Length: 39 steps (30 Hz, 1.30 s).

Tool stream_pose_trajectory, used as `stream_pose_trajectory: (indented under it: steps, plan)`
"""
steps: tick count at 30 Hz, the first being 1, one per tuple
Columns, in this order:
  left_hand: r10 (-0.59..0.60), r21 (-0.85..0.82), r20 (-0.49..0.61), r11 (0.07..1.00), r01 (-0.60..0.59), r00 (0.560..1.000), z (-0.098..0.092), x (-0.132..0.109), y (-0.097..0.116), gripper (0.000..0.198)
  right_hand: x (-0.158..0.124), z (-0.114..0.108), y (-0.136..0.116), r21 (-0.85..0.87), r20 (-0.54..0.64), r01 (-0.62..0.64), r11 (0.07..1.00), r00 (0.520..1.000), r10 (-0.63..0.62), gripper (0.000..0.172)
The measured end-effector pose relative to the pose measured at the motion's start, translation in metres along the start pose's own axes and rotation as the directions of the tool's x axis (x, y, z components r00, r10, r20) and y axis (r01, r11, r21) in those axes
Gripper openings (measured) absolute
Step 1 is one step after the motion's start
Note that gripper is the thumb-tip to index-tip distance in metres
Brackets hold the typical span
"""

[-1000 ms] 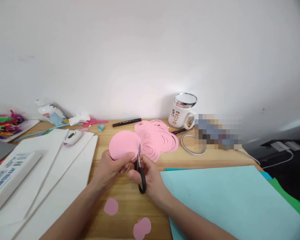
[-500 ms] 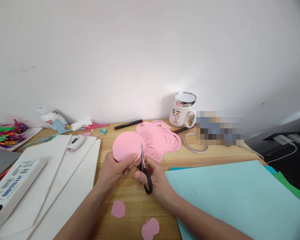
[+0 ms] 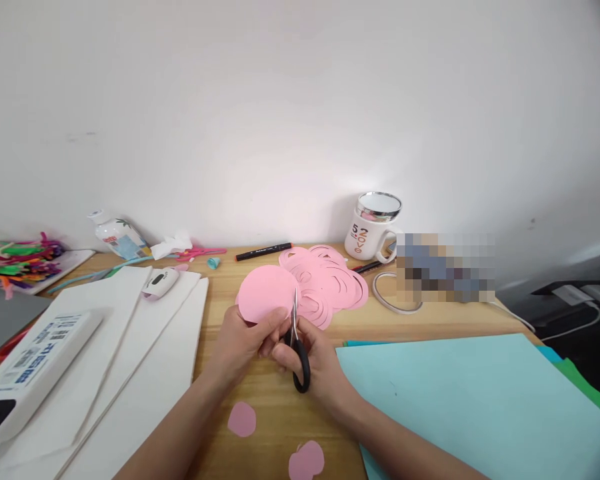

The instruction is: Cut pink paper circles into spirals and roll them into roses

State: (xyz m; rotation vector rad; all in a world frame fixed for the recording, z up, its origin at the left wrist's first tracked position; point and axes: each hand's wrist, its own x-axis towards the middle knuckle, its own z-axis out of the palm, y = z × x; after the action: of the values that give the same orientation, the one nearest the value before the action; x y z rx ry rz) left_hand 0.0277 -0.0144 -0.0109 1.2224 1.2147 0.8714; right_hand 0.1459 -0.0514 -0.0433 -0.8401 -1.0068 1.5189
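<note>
Pinched between thumb and fingers of my left hand (image 3: 247, 337) is a round piece of pink paper (image 3: 267, 293), raised above the table. My right hand (image 3: 317, 363) grips black-handled scissors (image 3: 301, 367), blades pointing up at the right edge of the circle. The blades look nearly closed; whether paper lies between them I cannot tell. Behind the circle lies a heap of pink paper pieces with curved cuts (image 3: 337, 280). Two small pink scraps, one rounded (image 3: 242, 419) and one notched (image 3: 307, 460), rest on the wooden table (image 3: 265, 440) below my hands.
White paper sheets (image 3: 175, 333) with a white box-like item (image 3: 40, 373) cover the left. Light blue sheets (image 3: 460, 393) lie right. Along the wall stand a mug (image 3: 373, 230), a black marker (image 3: 263, 252), a bottle (image 3: 120, 237) and colourful pipe cleaners (image 3: 20, 263).
The whole view has shifted slightly, so everything appears a little further right and lower. Both hands keep their holds on the pink circle and the scissors, with little other visible movement.
</note>
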Motion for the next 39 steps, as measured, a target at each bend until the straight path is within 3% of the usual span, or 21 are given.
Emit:
stream_pose_trajectory:
  steps: [4,11,25,32,35,39]
  plan:
    - [0.022,0.028,-0.026,0.999,-0.021,0.999,0.0006,-0.0023,0.0017,0.038,0.0004,0.0006,-0.0041,0.030,-0.004,0.083,0.996,0.997,-0.082,0.035]
    - [0.057,0.026,0.002,0.998,-0.057,0.998,-0.0019,-0.0036,0.0021,0.035,-0.0003,0.0001,-0.0053,-0.056,-0.021,0.112,0.992,0.993,-0.114,0.034]
    - [0.098,0.102,0.012,0.990,-0.099,0.995,-0.0038,-0.0025,0.0054,0.041,-0.0007,-0.0034,0.0000,-0.080,-0.062,0.039,0.996,0.997,-0.044,0.030]
    - [0.045,-0.010,0.058,0.999,-0.045,0.997,0.0000,-0.0025,0.0041,0.040,-0.0019,-0.0003,0.0017,-0.061,-0.002,0.032,0.998,0.999,-0.032,0.029]
    - [0.033,-0.004,0.014,0.999,-0.033,0.999,-0.0003,-0.0021,0.0015,0.035,-0.0015,0.0008,0.0000,-0.060,-0.019,0.046,0.997,0.999,-0.047,0.031]
    - [0.048,0.007,0.036,0.999,-0.048,0.998,-0.0014,-0.0015,0.0010,0.033,0.0001,-0.0006,-0.0032,-0.024,-0.029,0.102,0.995,0.994,-0.102,0.034]
